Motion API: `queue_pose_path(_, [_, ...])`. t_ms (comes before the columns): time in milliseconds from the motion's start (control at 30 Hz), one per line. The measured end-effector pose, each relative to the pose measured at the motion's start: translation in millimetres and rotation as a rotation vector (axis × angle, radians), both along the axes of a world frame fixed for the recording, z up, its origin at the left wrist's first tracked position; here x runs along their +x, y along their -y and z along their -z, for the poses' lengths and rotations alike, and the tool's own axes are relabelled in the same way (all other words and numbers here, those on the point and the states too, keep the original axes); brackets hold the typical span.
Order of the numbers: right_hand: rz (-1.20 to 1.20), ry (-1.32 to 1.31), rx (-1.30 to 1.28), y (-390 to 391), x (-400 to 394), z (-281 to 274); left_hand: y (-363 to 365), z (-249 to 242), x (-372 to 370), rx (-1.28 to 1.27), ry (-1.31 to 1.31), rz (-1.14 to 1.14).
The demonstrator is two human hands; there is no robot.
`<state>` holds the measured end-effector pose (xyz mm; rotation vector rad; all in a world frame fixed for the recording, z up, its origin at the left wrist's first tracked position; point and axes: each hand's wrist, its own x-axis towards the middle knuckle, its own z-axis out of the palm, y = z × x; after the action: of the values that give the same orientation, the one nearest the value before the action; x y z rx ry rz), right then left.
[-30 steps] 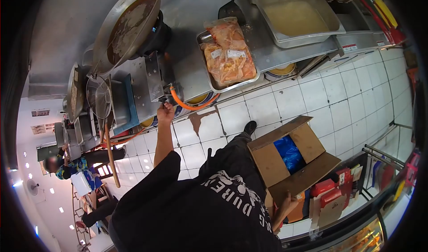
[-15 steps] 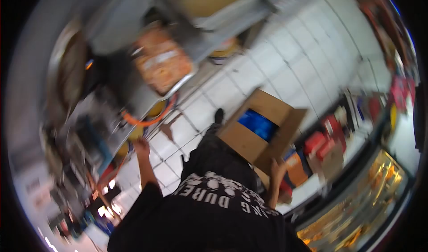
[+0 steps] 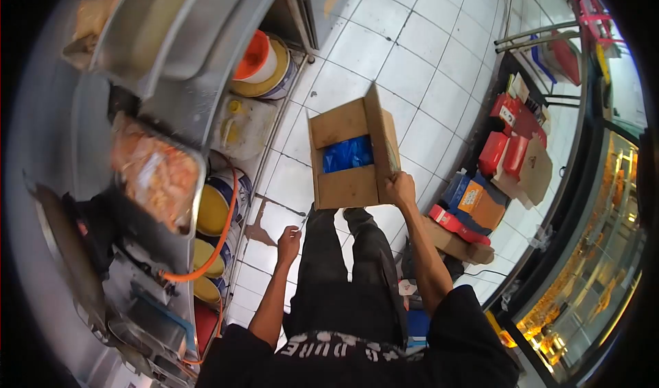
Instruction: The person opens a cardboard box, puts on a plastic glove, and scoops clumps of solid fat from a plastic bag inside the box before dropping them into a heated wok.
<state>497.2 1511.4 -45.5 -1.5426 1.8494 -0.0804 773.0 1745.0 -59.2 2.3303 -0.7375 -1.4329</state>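
Note:
My right hand (image 3: pixel 399 188) grips the right flap of an open cardboard box (image 3: pixel 342 187) and holds it up in front of me. A blue plastic bag (image 3: pixel 348 154) lies inside the box. My left hand (image 3: pixel 289 242) hangs free at my side with its fingers curled and nothing in it. It is near the orange gas hose (image 3: pixel 221 240) below the steel counter (image 3: pixel 48 134) but apart from it.
A steel tray of bagged marinated chicken (image 3: pixel 156 175) sits on the counter at left. Yellow tins (image 3: pixel 213 211) and a bucket (image 3: pixel 259 62) stand under the counter. Red and orange cartons (image 3: pixel 506 147) lie on the white tiled floor (image 3: pixel 425 58) at right, by a glass display case (image 3: pixel 590 250).
The view has swung round to the right. My left hand has come off the knob by the burner. My right hand has lifted the box from my side to in front of me.

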Motion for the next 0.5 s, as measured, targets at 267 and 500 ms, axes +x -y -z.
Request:
queue_pose_path(267, [-0.323,0.054,0.053,23.7,-27.2,244.6,42.0,99.8,-76.1,-0.224,0.103,0.612])
queue_pose_path(500, [-0.12,-0.209,0.065,32.1,-101.8,321.0,190.1,229.9,-111.9,-0.528,0.305,1.009])
